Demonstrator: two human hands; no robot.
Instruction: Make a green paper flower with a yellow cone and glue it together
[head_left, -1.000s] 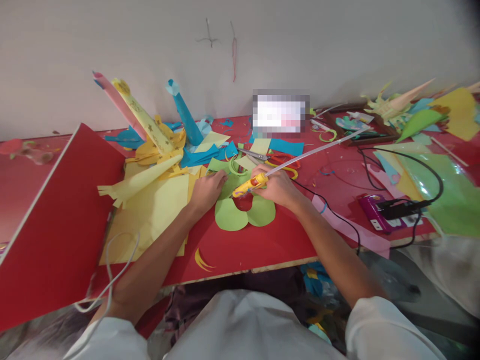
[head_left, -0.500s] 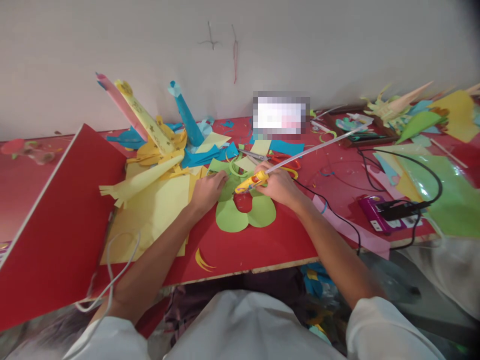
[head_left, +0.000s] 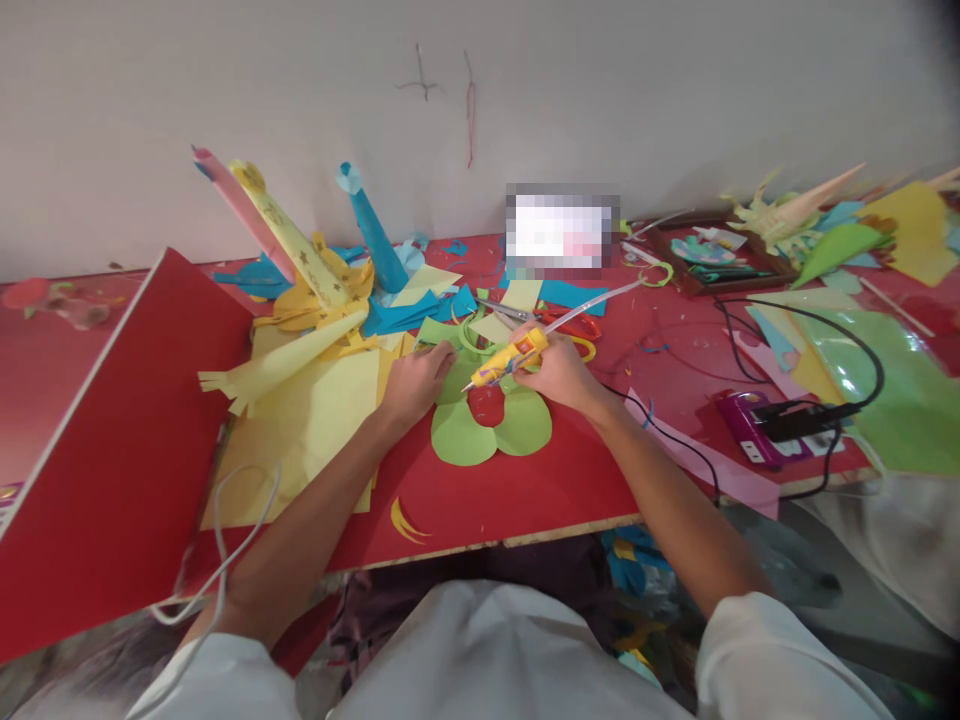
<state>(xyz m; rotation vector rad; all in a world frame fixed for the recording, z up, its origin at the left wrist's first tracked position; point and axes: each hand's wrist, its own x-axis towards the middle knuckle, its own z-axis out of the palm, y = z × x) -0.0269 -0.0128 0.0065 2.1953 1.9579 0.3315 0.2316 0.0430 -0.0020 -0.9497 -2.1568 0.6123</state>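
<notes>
My right hand (head_left: 568,374) is wrapped round a yellow hot glue gun (head_left: 510,358), with a long clear glue stick (head_left: 592,302) jutting from its back end. The gun's nozzle points down and left, over a light green paper flower (head_left: 465,435) that has a round hole in its middle. At the flower's upper left, my left hand (head_left: 421,385) has its fingers curled and pressed onto the green paper. Whether the nozzle touches the paper I cannot tell. Just behind the hands lie scissors with orange-red handles (head_left: 577,322) among paper scraps.
Yellow paper sheets (head_left: 300,450) lie left, beside an upright red board (head_left: 112,440). Paper cones, one blue (head_left: 379,240), stand at the back left. A purple power strip (head_left: 750,430) with black cables sits right. Behind it is a dark tray (head_left: 720,280).
The glue gun has tilted, and its nozzle now shows farther left over the flower. The glue stick's far end has swung nearer and lower. My left hand stays in place.
</notes>
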